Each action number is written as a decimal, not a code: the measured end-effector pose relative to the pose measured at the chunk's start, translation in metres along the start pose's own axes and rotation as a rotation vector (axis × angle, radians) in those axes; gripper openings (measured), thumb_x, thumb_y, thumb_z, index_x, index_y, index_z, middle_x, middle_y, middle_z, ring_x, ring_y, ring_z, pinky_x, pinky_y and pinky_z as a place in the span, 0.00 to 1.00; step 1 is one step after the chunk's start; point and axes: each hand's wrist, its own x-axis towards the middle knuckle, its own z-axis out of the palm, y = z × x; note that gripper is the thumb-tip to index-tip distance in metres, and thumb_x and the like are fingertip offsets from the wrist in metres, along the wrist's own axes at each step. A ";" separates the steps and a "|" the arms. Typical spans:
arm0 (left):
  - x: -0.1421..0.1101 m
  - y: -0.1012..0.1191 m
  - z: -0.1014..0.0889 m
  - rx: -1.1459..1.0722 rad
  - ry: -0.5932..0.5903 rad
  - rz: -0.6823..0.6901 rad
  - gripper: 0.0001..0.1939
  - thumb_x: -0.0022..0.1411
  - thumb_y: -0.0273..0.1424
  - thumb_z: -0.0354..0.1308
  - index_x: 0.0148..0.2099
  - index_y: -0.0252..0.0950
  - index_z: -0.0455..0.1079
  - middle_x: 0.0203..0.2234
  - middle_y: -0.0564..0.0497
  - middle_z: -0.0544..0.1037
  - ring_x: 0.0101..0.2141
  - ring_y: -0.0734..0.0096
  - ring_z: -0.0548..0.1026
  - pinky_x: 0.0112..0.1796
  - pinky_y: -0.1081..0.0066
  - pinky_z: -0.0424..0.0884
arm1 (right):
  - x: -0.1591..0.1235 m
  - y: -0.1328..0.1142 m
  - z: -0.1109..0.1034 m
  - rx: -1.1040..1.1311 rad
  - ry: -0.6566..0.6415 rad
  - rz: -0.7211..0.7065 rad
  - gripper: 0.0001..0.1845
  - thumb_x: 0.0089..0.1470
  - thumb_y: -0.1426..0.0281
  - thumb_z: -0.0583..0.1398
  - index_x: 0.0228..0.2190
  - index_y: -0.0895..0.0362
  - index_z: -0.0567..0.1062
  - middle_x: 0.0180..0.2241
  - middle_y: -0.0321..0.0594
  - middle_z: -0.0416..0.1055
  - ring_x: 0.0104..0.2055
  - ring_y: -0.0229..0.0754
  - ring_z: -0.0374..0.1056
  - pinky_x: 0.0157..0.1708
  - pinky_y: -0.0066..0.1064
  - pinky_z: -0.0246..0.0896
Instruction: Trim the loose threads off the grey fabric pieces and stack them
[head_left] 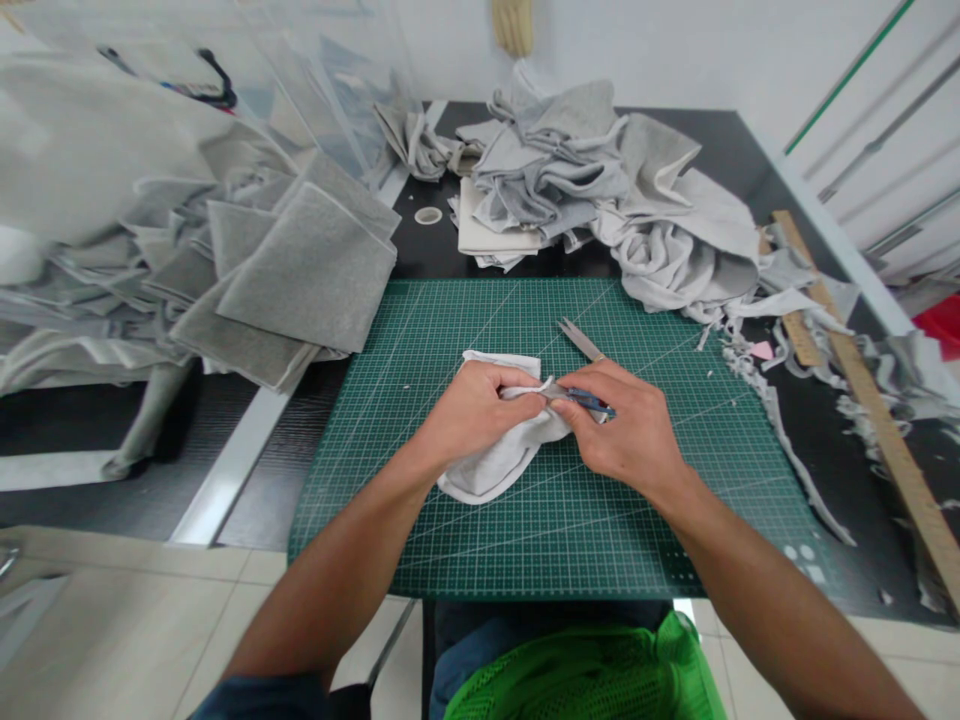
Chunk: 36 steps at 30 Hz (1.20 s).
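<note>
My left hand (487, 405) is closed, thumb and fingers pinching the edge of a small light grey sewn fabric piece (487, 470) with a rounded lower end. Between the thumb and fingers of my right hand (626, 415) is a small blue-handled cutting tool that looks like thread snips (589, 400). Its metal tip meets the fabric edge right beside my left thumb. Silver scissor blades (580, 338) point up and left beyond my right hand, which hides their handles. I cannot tell whether these scissors lie on the mat or touch the hand.
Beneath the hands lies a green cutting mat (375, 480). Stacked grey cloth pieces (307, 260) are at left, with a crumpled fabric heap (570, 160) behind. A tape roll (428, 215) sits near the back. At right are a wooden ruler (885, 420) and fabric scraps (787, 440).
</note>
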 end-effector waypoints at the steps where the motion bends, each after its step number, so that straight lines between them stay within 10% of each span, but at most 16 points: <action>1: 0.000 0.000 0.000 0.000 -0.005 -0.005 0.10 0.62 0.34 0.61 0.34 0.35 0.81 0.28 0.53 0.82 0.29 0.71 0.76 0.30 0.73 0.67 | 0.000 0.000 0.000 0.003 -0.004 -0.005 0.08 0.59 0.68 0.65 0.41 0.53 0.80 0.38 0.42 0.80 0.41 0.47 0.77 0.43 0.41 0.74; 12: 0.000 0.001 0.000 0.006 -0.007 -0.003 0.10 0.62 0.35 0.62 0.36 0.35 0.82 0.26 0.53 0.81 0.28 0.72 0.74 0.28 0.73 0.64 | -0.002 0.003 0.003 0.025 0.019 -0.035 0.06 0.61 0.69 0.63 0.39 0.52 0.81 0.36 0.41 0.81 0.40 0.46 0.77 0.42 0.40 0.74; 36: 0.003 -0.008 -0.028 -0.183 -0.087 -0.040 0.05 0.56 0.27 0.63 0.37 0.34 0.76 0.31 0.51 0.80 0.31 0.72 0.76 0.33 0.73 0.69 | 0.006 0.014 -0.006 0.301 -0.124 0.354 0.10 0.59 0.65 0.65 0.42 0.54 0.76 0.32 0.36 0.78 0.32 0.40 0.72 0.33 0.32 0.64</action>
